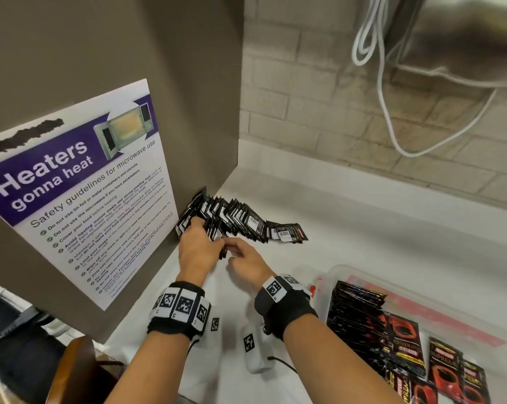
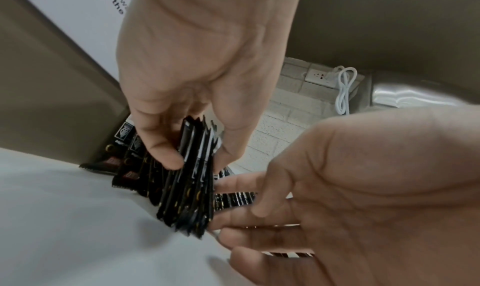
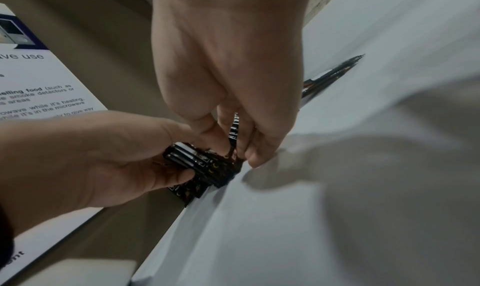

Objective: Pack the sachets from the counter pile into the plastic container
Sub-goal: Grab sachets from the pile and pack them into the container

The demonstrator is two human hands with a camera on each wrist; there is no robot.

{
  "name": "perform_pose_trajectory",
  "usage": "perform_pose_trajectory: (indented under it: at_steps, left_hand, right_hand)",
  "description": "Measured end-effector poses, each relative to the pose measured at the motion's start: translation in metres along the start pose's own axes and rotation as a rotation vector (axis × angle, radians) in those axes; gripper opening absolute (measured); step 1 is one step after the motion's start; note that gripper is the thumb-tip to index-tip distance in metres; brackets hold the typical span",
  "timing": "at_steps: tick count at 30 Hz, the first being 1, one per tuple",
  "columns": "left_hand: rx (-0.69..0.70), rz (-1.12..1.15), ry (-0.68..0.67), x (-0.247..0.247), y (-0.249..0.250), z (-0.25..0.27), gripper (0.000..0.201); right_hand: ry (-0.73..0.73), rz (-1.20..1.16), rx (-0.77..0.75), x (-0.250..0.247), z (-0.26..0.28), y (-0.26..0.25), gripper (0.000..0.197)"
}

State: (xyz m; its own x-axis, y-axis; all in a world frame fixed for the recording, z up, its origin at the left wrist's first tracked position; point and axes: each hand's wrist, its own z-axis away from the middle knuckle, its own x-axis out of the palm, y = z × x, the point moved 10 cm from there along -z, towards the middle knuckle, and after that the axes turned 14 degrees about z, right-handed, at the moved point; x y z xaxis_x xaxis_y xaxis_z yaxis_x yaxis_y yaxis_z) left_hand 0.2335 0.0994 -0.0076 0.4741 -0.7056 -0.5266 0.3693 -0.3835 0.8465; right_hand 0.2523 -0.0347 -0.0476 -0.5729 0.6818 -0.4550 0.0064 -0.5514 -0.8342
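Note:
A long row of black sachets [image 1: 240,220] leans against the brown panel on the white counter [image 1: 363,228]. My left hand [image 1: 201,233] grips a thick bundle of sachets [image 2: 192,187] at the row's left end, thumb on one side and fingers on the other. Just to its right, my right hand [image 1: 233,252] pinches a sachet [image 3: 233,130] beside that bundle [image 3: 202,167]. The clear plastic container [image 1: 342,272] sits at the lower right. It holds an upright stack of sachets [image 1: 354,313] and a few flat red-and-black ones [image 1: 404,342].
A brown cabinet panel with a microwave safety poster [image 1: 80,193] stands close on the left. A white cable [image 1: 383,112] hangs over the brick wall behind. A small white device [image 1: 255,354] with a marker tag lies on the counter between my forearms.

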Motion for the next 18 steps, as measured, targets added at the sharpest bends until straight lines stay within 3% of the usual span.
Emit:
perform_pose_trajectory:
  at_steps: [8,13,18]
  left_hand:
    - [0.086,0.134,0.024,-0.028,0.013,0.01,0.041]
    - [0.315,0.332,-0.025,-0.048,0.065,0.033,0.041]
    - [0.443,0.598,-0.216,-0.042,0.115,0.063,0.058]
  right_hand:
    - [0.179,-0.239,0.021,-0.022,0.014,-0.012,0.027]
    - [0.136,-0.464,-0.049,-0.04,0.034,-0.049,0.042]
    - [0.137,-0.718,-0.219,-0.076,0.064,-0.081,0.042]
